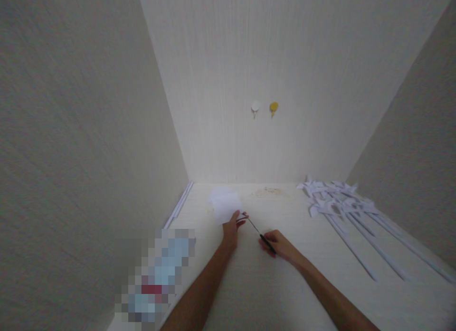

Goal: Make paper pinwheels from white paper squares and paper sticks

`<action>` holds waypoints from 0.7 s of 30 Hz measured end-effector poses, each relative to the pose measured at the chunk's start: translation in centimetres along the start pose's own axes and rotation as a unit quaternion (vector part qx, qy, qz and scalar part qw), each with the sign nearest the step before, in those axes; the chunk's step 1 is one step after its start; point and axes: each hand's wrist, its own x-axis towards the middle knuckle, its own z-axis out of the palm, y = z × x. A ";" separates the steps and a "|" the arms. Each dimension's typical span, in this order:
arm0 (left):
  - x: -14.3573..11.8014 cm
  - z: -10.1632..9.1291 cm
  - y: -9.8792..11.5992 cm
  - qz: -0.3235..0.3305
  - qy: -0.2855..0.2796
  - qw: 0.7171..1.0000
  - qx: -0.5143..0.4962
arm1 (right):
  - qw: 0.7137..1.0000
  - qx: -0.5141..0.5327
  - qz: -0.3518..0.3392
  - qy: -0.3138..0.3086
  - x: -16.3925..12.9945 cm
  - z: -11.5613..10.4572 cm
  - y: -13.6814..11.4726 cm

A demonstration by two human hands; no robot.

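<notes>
My right hand (276, 244) is closed around the black handle of a thin tool (263, 238), which looks like a screwdriver. Its slim metal shaft slants up and left to the fingertips of my left hand (232, 231). Those fingers are curled close together at the tip, where a small dark reddish bit shows; what they pinch is too small to make out. Just behind my left thumb lie white paper sheets (225, 203), partly overlapping, on the pale table (285, 212). The thumb overlaps the near edge of the paper.
At the right, several white paper pinwheels (326, 205) lie heaped, their rolled paper sticks (352, 250) pointing toward me. More paper sticks (180, 205) rest along the left wall. A pixelated item (171, 264) is at lower left. White (255, 106) and yellow (273, 107) hooks hang on the back wall.
</notes>
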 end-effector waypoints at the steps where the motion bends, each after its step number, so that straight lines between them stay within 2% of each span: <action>1: 0.0 0.0 0.0 0.000 0.002 1.000 0.002 | 1.000 -0.002 0.001 -0.001 0.1 0.0 0.1; 21: -0.2 -0.1 -0.1 0.014 -0.012 1.000 0.006 | 1.000 -0.023 0.002 0.003 0.2 0.0 0.4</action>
